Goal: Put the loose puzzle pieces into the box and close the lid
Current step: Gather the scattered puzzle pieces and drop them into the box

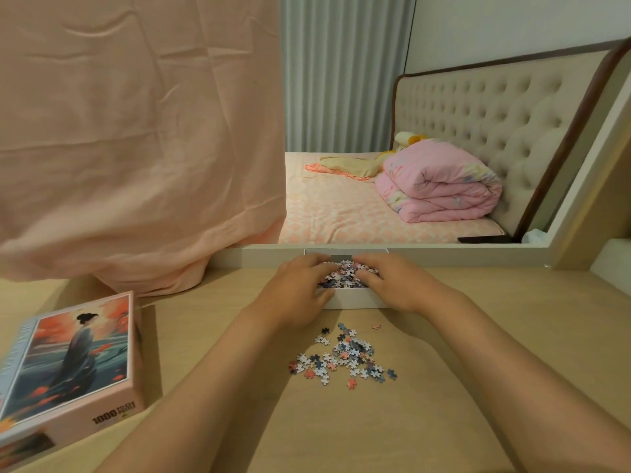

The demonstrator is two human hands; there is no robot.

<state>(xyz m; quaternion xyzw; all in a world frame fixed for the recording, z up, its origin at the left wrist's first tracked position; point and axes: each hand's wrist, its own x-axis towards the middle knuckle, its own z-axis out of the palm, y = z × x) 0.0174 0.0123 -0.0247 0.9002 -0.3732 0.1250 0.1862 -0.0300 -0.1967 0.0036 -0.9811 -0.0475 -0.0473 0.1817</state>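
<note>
now, head view: looking down at a table [409, 421].
box [355, 300]: white and open, at the far edge of the table, in the middle. its long side runs left to right, and one long wall faces the person.
pieces in box [345, 276]: heaped up between the two hands.
left hand [300, 285]: at the left end of the box, fingers bent down on the heap. can't tell if it holds any.
right hand [392, 285]: at the right end, fingers bent the same way. can't tell either.
loose pieces [341, 356]: a small bunch lying on the table between the arms, near the box, spread mostly left to right.
pink piece [376, 326]: alone, a bit apart from the bunch.
lid [71, 363]: far left, well apart from the box, picture side up. its long side points away from the person.
behind: a peach cloth [136, 131] hangs on the left; a bed [334, 213] has a folded pink quilt [440, 189].
</note>
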